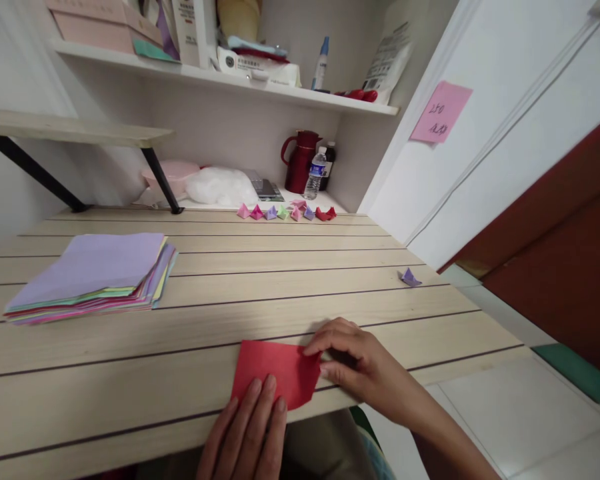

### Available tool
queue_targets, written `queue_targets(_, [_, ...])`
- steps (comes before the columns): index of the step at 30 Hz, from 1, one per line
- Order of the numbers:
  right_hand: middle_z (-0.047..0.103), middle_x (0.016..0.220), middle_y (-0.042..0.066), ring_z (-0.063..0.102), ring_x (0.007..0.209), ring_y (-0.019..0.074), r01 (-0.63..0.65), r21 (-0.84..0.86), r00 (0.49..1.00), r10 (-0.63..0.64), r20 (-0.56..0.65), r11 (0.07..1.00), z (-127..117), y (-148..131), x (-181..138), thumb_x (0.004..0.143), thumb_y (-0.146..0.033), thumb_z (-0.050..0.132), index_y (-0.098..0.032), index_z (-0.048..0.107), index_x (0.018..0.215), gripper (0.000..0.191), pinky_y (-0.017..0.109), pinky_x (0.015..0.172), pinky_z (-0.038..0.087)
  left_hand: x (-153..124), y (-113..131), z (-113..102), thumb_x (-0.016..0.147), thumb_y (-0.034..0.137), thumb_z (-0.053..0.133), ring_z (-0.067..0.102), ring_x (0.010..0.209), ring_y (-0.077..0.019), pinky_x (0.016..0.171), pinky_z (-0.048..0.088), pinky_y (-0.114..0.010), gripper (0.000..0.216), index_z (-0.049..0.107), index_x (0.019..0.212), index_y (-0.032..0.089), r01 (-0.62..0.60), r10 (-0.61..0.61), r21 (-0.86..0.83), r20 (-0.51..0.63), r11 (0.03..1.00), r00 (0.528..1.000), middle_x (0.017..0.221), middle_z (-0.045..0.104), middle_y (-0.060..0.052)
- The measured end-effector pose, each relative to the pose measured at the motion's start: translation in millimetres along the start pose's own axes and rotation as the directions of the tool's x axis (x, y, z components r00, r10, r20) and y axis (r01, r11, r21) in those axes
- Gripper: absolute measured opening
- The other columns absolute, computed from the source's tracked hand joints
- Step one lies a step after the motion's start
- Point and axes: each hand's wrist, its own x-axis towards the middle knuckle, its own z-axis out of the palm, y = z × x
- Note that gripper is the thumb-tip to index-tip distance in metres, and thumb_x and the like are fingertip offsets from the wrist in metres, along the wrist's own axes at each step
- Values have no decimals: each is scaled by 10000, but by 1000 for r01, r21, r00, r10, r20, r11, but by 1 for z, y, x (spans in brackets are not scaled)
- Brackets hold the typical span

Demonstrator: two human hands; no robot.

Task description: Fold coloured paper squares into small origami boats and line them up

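A sheet of red paper (275, 368) lies near the table's front edge, its right side lifting a little. My left hand (250, 430) rests on the paper's lower left part, fingers stretched out and flat. At the upper right corner, my right hand (363, 363) has the paper's edge between its thumb and fingers. The fingertips hide part of that corner.
A stack of coloured paper (95, 267) lies on the left of the slatted table (220, 280). Several small folded paper boats (283, 212) line the back edge, and a purple one (410, 277) sits at the right. Behind stand a red jug (303, 163) and a water bottle (316, 175).
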Motion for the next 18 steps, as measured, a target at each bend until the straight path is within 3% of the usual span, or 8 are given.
queue_targets(5, [614, 797, 2, 567, 821, 186, -89, -103, 994, 82, -71, 991, 9, 0, 9, 904, -291, 689, -204, 595, 748, 202, 339, 787, 406, 1, 1, 0, 967, 159, 467, 421, 1411, -168, 1187, 283, -344, 279, 705, 1110, 124, 8, -8, -7, -14, 1000, 1000, 1132, 758, -115])
queue_targets(14, [583, 829, 26, 519, 831, 214, -155, -336, 979, 100, -175, 929, 24, 1, 14, 788, -160, 757, -194, 540, 693, 239, 354, 762, 404, 3, 2, -2, 956, 138, 463, 423, 1409, -155, 1187, 281, -341, 294, 695, 1137, 126, 31, -31, -28, 4, 999, 1000, 1149, 754, -110])
queue_targets(18, [598, 846, 24, 519, 830, 210, -144, -342, 980, 86, -180, 928, 27, 2, 15, 770, -125, 753, -194, 538, 696, 237, 356, 769, 409, 3, 2, -4, 931, 103, 479, 415, 1416, -167, 1193, 276, -352, 306, 691, 1150, 123, 18, -18, -15, 29, 1000, 999, 1160, 750, -112])
